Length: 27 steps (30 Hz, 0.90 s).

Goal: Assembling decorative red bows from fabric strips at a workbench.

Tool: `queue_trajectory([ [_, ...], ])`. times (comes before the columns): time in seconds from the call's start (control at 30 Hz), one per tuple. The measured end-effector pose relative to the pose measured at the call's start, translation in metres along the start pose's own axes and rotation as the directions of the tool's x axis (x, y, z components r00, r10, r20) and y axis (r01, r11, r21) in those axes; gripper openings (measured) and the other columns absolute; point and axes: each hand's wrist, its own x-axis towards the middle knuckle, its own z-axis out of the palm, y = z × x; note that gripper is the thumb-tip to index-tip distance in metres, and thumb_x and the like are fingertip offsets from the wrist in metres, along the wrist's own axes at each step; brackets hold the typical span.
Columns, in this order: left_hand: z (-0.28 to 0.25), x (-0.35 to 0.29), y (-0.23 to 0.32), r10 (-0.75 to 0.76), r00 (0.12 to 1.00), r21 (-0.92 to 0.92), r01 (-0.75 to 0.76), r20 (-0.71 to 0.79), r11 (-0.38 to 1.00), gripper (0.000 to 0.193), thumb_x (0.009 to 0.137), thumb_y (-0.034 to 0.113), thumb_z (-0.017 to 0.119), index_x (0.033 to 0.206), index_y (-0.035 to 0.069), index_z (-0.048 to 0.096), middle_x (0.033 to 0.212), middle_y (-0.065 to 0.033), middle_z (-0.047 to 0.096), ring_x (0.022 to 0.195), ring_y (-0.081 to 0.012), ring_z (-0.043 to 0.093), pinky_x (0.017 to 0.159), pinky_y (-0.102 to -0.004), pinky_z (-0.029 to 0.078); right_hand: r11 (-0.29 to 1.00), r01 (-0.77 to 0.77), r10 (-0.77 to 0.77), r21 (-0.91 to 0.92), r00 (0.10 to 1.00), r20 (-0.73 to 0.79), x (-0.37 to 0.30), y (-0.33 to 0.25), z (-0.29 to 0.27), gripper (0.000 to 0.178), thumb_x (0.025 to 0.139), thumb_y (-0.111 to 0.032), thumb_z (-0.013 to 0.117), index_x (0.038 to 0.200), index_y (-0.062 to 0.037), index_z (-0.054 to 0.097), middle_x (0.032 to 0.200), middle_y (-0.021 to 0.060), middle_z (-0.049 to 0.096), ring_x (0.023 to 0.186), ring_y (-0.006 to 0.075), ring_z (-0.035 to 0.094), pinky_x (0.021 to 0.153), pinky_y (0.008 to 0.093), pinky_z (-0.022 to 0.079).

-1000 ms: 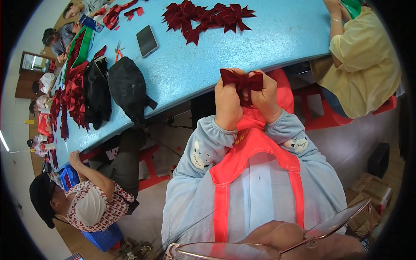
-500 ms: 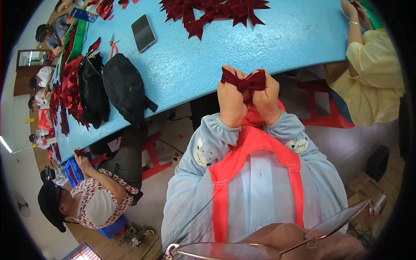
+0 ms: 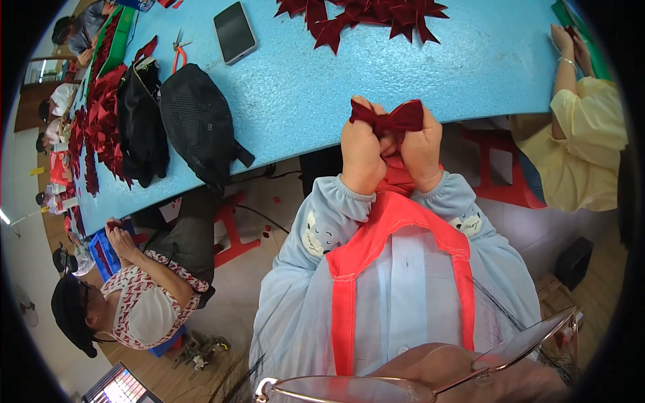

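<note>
Between my two hands is a dark red velvet bow [image 3: 391,121], held up at the near edge of the blue table. My left hand [image 3: 361,156] grips its left loop, fingers curled behind the fabric. On the other side my right hand [image 3: 423,153] pinches the right loop, thumb toward the middle. Part of the bow's knot and tails is hidden by my fingers. Beyond my hands, a pile of dark red ribbon bows [image 3: 363,19] lies on the table.
A phone [image 3: 235,33], orange-handled cutters [image 3: 179,52] and two black bags [image 3: 196,121] [image 3: 142,127] lie at left on the blue table [image 3: 289,94]. More red ribbon pieces [image 3: 104,114] are heaped beyond them. Co-workers sit left and right; a red stool [image 3: 494,161] stands at right.
The view has shifted a little, so the table things appear moved. Both hands stay on the bow, whose loops now look slightly more spread and raised at the right.
</note>
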Motion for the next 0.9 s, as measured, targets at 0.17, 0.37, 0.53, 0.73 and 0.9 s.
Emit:
queue_trajectory([
  [0.17,0.014,0.005,0.014,0.088,0.992,0.225,-0.066,-0.091,0.972,0.029,0.093,0.029,0.040,0.079,0.005,0.051,0.057,-0.0007,0.044,0.044,-0.0082,0.036,0.040,-0.0233,0.029,0.966,0.155,-0.149,-0.206,0.988,0.044,0.023,0.003,-0.003,0.016,0.089,-0.012,0.048,0.081,0.0004,0.055,0.071,0.0023,0.057,0.064,0.0065,0.049,0.057,0.0227,0.042],
  [0.37,0.027,0.022,0.014,0.231,0.966,0.374,-0.174,-0.114,0.911,0.023,0.091,0.022,0.041,0.080,0.004,0.052,0.058,-0.0021,0.047,0.043,-0.0081,0.037,0.038,-0.0245,0.029,0.977,0.116,-0.111,-0.180,0.993,0.039,0.042,-0.001,-0.010,0.016,0.088,-0.012,0.048,0.082,0.0001,0.056,0.070,-0.0002,0.055,0.064,0.0057,0.045,0.057,0.0219,0.039],
  [0.53,0.032,0.027,0.025,0.049,0.992,0.374,-0.002,-0.117,0.928,0.018,0.089,0.016,0.042,0.083,0.003,0.053,0.057,-0.0026,0.046,0.041,-0.0086,0.037,0.037,-0.0249,0.029,0.981,0.023,0.007,-0.191,0.988,0.156,0.056,-0.010,-0.027,0.018,0.088,-0.014,0.048,0.081,-0.0005,0.057,0.069,-0.0024,0.052,0.063,0.0046,0.042,0.055,0.0208,0.036],
  [0.73,0.037,0.036,0.027,-0.046,0.997,0.359,0.065,-0.060,0.931,0.017,0.089,0.014,0.041,0.082,0.002,0.052,0.054,-0.0025,0.044,0.037,-0.0085,0.033,0.034,-0.0240,0.026,0.992,-0.093,0.102,-0.080,0.986,0.129,0.060,-0.011,-0.031,0.020,0.089,-0.016,0.049,0.080,-0.0007,0.058,0.068,-0.0037,0.051,0.061,0.0032,0.040,0.053,0.0200,0.034],
  [0.9,0.039,0.044,0.020,0.008,0.998,0.271,0.008,-0.060,0.963,0.016,0.088,0.011,0.039,0.081,0.003,0.051,0.053,-0.0025,0.043,0.035,-0.0080,0.030,0.033,-0.0237,0.022,0.997,-0.064,0.066,-0.043,0.997,0.036,0.060,-0.006,-0.027,0.019,0.089,-0.015,0.049,0.080,-0.0007,0.058,0.068,-0.0044,0.051,0.060,0.0022,0.038,0.052,0.0190,0.032],
])
